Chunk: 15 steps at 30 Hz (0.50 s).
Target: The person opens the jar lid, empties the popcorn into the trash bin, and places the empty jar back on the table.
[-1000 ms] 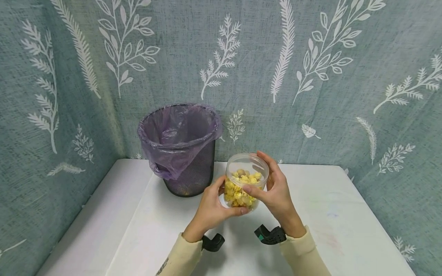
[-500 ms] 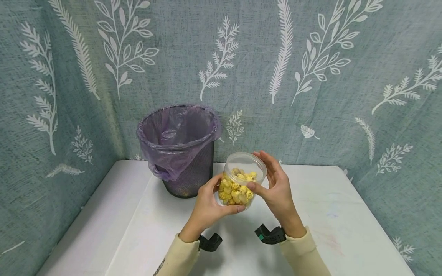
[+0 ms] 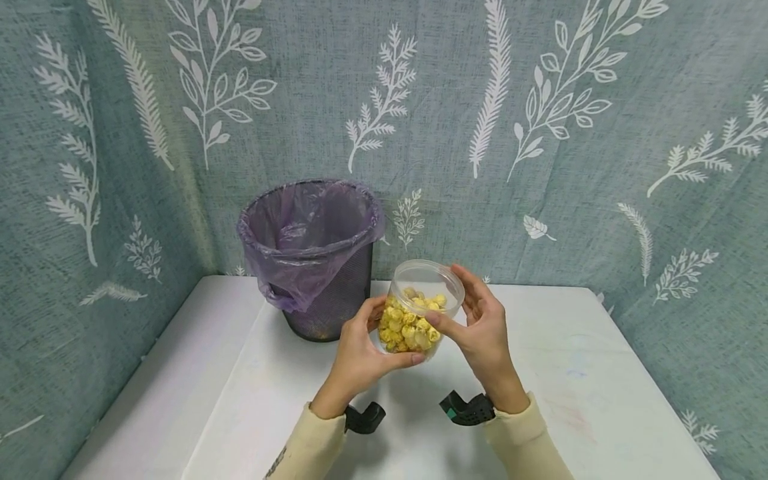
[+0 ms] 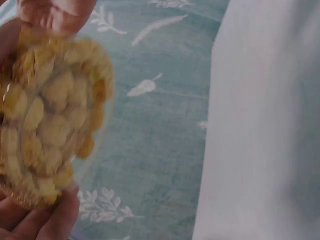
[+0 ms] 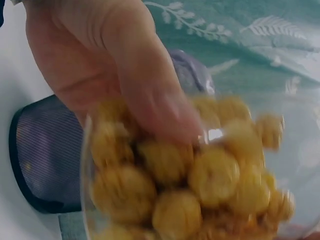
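both hands are clamped on a clear round jar (image 3: 420,307), part filled with yellow popcorn (image 3: 405,331); the left hand (image 3: 360,353) grips it low, thumb along the front of the base, fingers round the left side; the right hand (image 3: 483,327) grips it near the rim, thumb in front, fingers behind; the jar is held above the white tabletop (image 3: 576,353), tilted a little, its underside showing in the left wrist view; a dark mesh bin (image 3: 348,300) stands upright near the tabletop's far edge, a purple bag (image 3: 294,280) folded over its rim; the bin is just beyond the left hand, with a narrow gap between its wall and the jar in the head view; to the right of the right hand the tabletop runs wide to its right edge, well apart from the jar; patterned curtain (image 3: 444,133) rises behind the far edge and along both sides.
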Each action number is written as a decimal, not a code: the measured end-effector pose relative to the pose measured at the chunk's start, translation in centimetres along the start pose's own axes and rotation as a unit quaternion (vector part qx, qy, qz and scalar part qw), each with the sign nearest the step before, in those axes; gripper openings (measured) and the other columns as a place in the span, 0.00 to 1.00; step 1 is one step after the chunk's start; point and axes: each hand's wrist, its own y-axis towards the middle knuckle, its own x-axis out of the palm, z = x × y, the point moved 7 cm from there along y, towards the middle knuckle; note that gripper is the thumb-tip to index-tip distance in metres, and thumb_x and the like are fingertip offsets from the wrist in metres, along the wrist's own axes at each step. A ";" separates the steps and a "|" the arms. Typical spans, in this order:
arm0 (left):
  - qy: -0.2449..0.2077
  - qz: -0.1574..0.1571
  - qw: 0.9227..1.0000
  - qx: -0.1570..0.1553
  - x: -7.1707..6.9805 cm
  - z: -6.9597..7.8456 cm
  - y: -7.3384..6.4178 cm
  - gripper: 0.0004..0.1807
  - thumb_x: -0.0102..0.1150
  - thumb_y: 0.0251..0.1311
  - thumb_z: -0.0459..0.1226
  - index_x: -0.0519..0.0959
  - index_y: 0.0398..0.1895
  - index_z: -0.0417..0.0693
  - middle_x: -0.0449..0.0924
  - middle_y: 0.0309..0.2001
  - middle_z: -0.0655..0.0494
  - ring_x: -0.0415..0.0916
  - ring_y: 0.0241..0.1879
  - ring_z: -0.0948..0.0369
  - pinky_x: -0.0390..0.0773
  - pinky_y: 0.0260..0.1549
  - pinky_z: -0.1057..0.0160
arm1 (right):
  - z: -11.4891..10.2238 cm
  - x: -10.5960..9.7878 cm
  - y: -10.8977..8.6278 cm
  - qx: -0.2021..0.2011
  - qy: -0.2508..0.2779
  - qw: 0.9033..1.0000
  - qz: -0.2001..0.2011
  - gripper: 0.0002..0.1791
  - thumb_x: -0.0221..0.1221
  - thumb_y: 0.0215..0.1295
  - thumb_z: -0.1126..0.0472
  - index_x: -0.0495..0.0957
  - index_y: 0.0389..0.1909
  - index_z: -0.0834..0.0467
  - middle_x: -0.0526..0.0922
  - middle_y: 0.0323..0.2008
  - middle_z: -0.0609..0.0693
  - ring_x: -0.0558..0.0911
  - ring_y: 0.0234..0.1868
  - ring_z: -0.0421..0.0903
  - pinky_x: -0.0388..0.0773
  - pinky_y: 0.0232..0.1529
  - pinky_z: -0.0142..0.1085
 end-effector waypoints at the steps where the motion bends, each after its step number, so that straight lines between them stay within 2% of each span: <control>1: -0.005 -0.009 1.000 0.000 0.0 0.0 0.0 0.51 0.91 0.39 0.38 0.72 0.70 0.44 0.83 0.60 0.53 0.80 0.60 0.57 0.77 0.62 0.44 | 0.0 -0.1 0.1 -0.003 0.015 1.000 -0.011 0.43 0.73 0.60 0.74 0.64 0.75 0.71 0.72 0.71 0.64 0.72 0.72 0.52 0.64 0.75 0.36; 5: -0.029 -0.049 0.998 -0.008 0.0 0.1 0.1 0.50 0.90 0.40 0.37 0.73 0.70 0.44 0.83 0.60 0.54 0.80 0.61 0.57 0.76 0.63 0.46 | -0.1 -0.6 0.3 -0.018 0.073 0.995 -0.069 0.45 0.76 0.61 0.66 0.64 0.75 0.71 0.72 0.71 0.63 0.74 0.71 0.50 0.67 0.72 0.35; 9: -0.044 -0.079 0.996 -0.015 -0.1 -0.1 0.1 0.48 0.88 0.41 0.35 0.73 0.70 0.45 0.84 0.61 0.55 0.79 0.63 0.57 0.75 0.65 0.46 | -0.2 -0.8 0.3 -0.021 0.101 0.988 -0.118 0.47 0.76 0.62 0.59 0.63 0.76 0.69 0.72 0.72 0.58 0.73 0.71 0.49 0.70 0.71 0.36; 12: -0.042 -0.071 0.996 -0.013 -0.2 -0.1 0.0 0.48 0.88 0.41 0.34 0.73 0.70 0.46 0.83 0.61 0.56 0.79 0.63 0.57 0.75 0.65 0.45 | -0.4 -0.9 0.3 -0.018 0.101 0.987 -0.121 0.47 0.75 0.64 0.61 0.62 0.77 0.69 0.70 0.73 0.60 0.71 0.73 0.50 0.68 0.73 0.36; 15: -0.026 -0.032 0.999 -0.004 -0.3 -0.2 0.0 0.49 0.89 0.41 0.37 0.72 0.70 0.47 0.83 0.61 0.55 0.79 0.62 0.57 0.76 0.64 0.45 | -0.5 -0.8 0.2 -0.016 0.080 0.993 -0.083 0.45 0.73 0.64 0.66 0.60 0.77 0.71 0.68 0.74 0.63 0.69 0.74 0.51 0.64 0.74 0.35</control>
